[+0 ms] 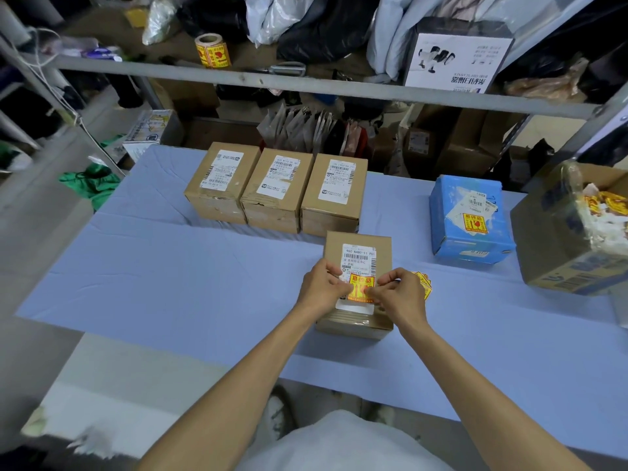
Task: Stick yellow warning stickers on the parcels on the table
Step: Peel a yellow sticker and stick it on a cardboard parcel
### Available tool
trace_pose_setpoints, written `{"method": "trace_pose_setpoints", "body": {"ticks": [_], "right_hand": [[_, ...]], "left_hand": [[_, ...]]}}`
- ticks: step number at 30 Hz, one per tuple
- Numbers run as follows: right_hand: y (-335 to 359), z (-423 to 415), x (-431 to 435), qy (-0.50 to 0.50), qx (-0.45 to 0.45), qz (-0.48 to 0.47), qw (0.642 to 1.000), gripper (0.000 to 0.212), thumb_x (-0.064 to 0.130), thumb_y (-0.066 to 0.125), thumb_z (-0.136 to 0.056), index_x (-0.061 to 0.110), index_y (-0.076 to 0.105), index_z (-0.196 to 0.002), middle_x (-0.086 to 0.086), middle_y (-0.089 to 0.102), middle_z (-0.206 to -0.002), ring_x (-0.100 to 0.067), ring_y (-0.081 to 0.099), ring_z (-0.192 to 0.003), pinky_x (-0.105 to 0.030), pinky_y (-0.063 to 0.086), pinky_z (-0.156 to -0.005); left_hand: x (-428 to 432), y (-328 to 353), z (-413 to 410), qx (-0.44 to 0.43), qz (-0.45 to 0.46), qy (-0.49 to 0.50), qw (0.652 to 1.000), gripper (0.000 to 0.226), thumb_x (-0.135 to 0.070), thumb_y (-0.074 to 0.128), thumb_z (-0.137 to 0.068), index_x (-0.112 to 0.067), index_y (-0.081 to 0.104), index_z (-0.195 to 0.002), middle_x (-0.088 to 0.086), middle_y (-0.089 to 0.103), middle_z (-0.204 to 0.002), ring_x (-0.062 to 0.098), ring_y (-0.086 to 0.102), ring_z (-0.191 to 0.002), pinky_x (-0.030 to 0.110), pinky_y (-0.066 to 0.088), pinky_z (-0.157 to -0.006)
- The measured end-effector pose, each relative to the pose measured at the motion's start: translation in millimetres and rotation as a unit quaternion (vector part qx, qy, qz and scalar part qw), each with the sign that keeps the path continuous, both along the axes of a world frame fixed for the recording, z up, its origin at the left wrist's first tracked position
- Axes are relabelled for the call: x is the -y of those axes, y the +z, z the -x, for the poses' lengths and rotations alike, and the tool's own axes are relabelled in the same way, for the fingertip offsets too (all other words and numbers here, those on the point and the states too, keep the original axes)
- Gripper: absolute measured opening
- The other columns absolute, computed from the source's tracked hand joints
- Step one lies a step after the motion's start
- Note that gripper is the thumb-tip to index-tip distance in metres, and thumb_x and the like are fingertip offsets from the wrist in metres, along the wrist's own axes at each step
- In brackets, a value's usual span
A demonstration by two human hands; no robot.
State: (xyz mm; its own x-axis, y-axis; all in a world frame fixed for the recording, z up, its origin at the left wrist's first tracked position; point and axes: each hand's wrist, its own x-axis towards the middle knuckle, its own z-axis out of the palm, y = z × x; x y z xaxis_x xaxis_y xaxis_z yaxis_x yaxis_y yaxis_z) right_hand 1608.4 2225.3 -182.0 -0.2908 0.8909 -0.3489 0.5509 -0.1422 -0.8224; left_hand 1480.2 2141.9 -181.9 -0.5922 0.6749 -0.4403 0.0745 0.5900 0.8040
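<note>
Both hands pinch the yellow sticker (361, 286) at centre frame: left hand (323, 287) on its left edge, right hand (397, 294) on its right, over the near parcel (334, 246). Risk: uneven press creases it, or it creeps onto the shipping label (359, 258) reading "960 N480-11 P01". Three bare parcels (275, 188) behind; sticker roll (212, 51) upper left.

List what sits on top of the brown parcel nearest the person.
A white shipping label and, over its lower part, a yellow warning sticker pinched by the left hand and right hand. Both hands hide the sticker's side edges.
</note>
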Motion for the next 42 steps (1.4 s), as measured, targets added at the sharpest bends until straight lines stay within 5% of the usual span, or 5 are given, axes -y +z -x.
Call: {"method": "trace_pose_setpoints", "body": {"ticks": [4,22,29,34,42], "right_hand": [[-0.2,2.5,1.1,0.021,0.018,-0.027,0.999,0.032,0.004,0.084,-0.063,0.011,0.054,-0.073,-0.009,0.066,-0.07,-0.02,0.061,-0.061,-0.033,0.052,-0.062],[-7.4,1.6,10.9,0.096,0.079,-0.143,0.982,0.031,0.01,0.081,-0.066,0.01,0.054,-0.079,0.004,0.059,-0.062,-0.012,0.057,-0.061,-0.024,0.038,-0.052],[-15.9,4.3,21.3,0.111,0.119,-0.186,0.969,0.026,0.014,0.072,-0.078,0.012,0.05,-0.092,-0.006,0.063,-0.087,-0.023,0.058,-0.08,-0.029,0.037,-0.061],[-17.1,1.0,27.7,0.094,0.131,-0.236,0.958,0.037,0.023,0.072,-0.081,0.009,0.05,-0.108,-0.011,0.043,-0.117,-0.029,0.056,-0.088,-0.032,0.045,-0.067],[-10.6,-7.5,6.3,0.181,0.039,-0.205,0.961,0.017,0.008,0.076,-0.075,0.018,0.066,-0.084,0.003,0.064,-0.084,-0.019,0.059,-0.084,-0.035,0.05,-0.072]], "left_hand": [[0.1,-2.1,-3.8,-0.054,0.015,-0.009,0.998,0.028,-0.016,0.072,-0.074,-0.018,0.05,-0.093,-0.001,0.07,-0.081,0.018,0.062,-0.089,0.034,0.048,-0.075],[-4.8,0.4,-5.7,-0.192,0.059,-0.079,0.977,0.023,-0.019,0.068,-0.073,-0.024,0.05,-0.086,0.0,0.068,-0.088,0.023,0.061,-0.082,0.028,0.039,-0.061],[1.3,-6.7,4.9,-0.201,0.044,-0.09,0.974,0.038,-0.036,0.079,-0.069,-0.024,0.05,-0.09,-0.006,0.067,-0.084,0.016,0.061,-0.081,0.031,0.043,-0.065],[1.7,-7.7,7.9,-0.181,0.001,-0.103,0.978,0.031,-0.028,0.081,-0.065,-0.03,0.054,-0.081,-0.011,0.061,-0.065,0.006,0.059,-0.068,0.025,0.039,-0.059],[-2.8,-14.8,4.7,-0.167,-0.041,-0.111,0.979,0.026,-0.026,0.081,-0.067,-0.033,0.062,-0.083,-0.014,0.063,-0.07,0.004,0.061,-0.072,0.024,0.044,-0.063]]}}
